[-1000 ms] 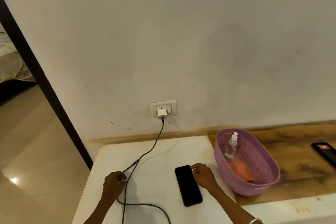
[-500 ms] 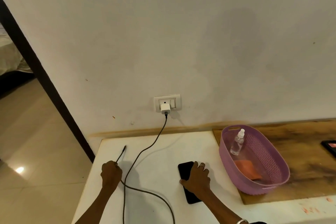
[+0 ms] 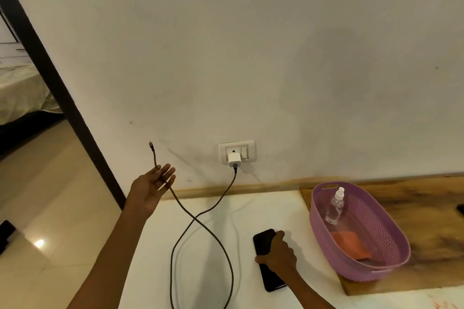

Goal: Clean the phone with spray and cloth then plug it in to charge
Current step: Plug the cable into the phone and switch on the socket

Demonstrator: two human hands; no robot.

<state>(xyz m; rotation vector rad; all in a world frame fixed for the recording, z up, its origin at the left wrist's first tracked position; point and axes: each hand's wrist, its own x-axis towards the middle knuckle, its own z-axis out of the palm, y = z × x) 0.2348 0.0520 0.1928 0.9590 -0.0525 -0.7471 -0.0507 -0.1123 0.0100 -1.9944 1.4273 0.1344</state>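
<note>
your left hand (image 3: 152, 187) is raised off the table with the palm up and the fingers spread loosely; the charging cable (image 3: 200, 218) lies across the fingers rather than pinched, and its free connector (image 3: 151, 144) sticks up above your fingertips. your right hand (image 3: 278, 252) is curled over the phone (image 3: 266, 258), which lies flat and face up on the white table (image 3: 200, 258), fingers wrapped round its far edge and thumb at the near side; whether it is lifted at all is hard to tell from this angle. the charger (image 3: 234, 159) is seated in the wall socket (image 3: 237, 152), and the cable runs down from it, crosses itself in a loop on the table and drops out of view at the bottom. the spray bottle (image 3: 335, 207) and the orange cloth (image 3: 350, 246) sit in the purple basket (image 3: 326, 231) just to the right of the phone.

the main risk is the cable: with your fingers this open it could slide off and the connector fall to the floor on your left. the crossed loop could tighten or catch as you bring the end over, tugging at the charger. the connector also has some way to travel to the phone, so a hurried stab may miss the port or scrape the glass
</note>
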